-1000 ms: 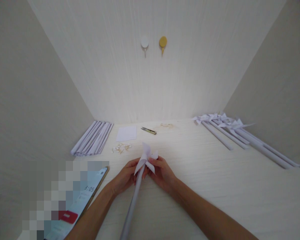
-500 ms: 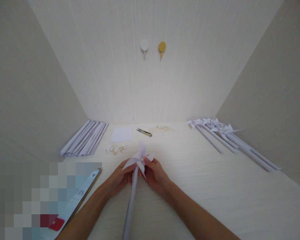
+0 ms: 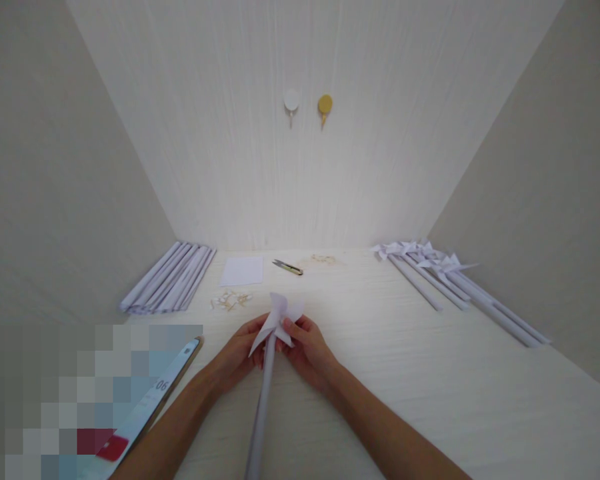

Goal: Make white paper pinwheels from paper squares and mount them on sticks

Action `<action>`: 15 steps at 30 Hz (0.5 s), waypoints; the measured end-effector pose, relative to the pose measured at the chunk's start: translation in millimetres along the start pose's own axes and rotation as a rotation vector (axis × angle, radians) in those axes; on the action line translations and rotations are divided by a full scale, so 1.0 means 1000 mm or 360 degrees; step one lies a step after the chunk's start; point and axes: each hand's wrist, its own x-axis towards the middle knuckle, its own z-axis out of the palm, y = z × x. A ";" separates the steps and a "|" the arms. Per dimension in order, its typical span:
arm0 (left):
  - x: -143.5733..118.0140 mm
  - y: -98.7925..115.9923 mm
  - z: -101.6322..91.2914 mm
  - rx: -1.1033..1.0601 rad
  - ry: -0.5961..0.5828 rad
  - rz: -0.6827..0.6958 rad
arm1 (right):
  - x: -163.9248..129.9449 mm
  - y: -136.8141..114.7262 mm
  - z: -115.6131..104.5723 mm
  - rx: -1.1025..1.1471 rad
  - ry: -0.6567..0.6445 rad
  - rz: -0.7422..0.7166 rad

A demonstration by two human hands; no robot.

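Note:
A white paper pinwheel [image 3: 275, 323] is held between my two hands, its rolled paper stick [image 3: 263, 413] running down toward me. My left hand [image 3: 240, 350] is closed around the top of the stick from the left, its fingers partly hidden behind the blades. On the other side, my right hand [image 3: 307, 347] grips the pinwheel, with the thumb pressed near its centre. Just beyond my hands lies a small pile of cut cotton swab tips [image 3: 231, 301].
Rolled paper sticks [image 3: 169, 277] lie at the left. A square paper sheet [image 3: 241, 271], thread snips [image 3: 287, 267] and small pale bits [image 3: 323, 259] lie at the back. Several finished pinwheels [image 3: 440, 265] rest at the right. A phone [image 3: 153, 407] stands near my left forearm. Two hooks [image 3: 325, 104] hang on the wall.
The pinwheel's blades have turned a little on the stick. My hands stay nearly in place, and the view has shifted slightly.

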 end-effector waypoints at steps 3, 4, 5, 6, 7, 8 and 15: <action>0.000 -0.002 -0.001 0.0037 -0.0049 0.0015 | 0.000 0.001 0.000 -0.0025 -0.0004 -0.0012; 0.000 -0.002 -0.001 0.0050 -0.0061 0.0016 | 0.000 0.002 0.000 -0.0037 -0.0015 -0.0015; 0.000 -0.002 -0.001 0.0061 -0.0072 0.0015 | -0.001 0.002 0.000 -0.0052 -0.0025 -0.0019; -0.001 -0.002 -0.001 0.0071 -0.0082 0.0016 | -0.001 0.002 -0.001 -0.0066 -0.0033 -0.0026; -0.001 -0.002 0.000 0.0078 -0.0090 0.0015 | -0.001 0.003 -0.001 -0.0079 -0.0038 -0.0035; -0.002 -0.001 0.000 0.0085 -0.0098 0.0015 | -0.001 0.003 -0.001 -0.0091 -0.0036 -0.0053; -0.003 0.001 0.004 0.0073 -0.0085 0.0051 | 0.001 0.001 -0.002 -0.0224 -0.0007 -0.0206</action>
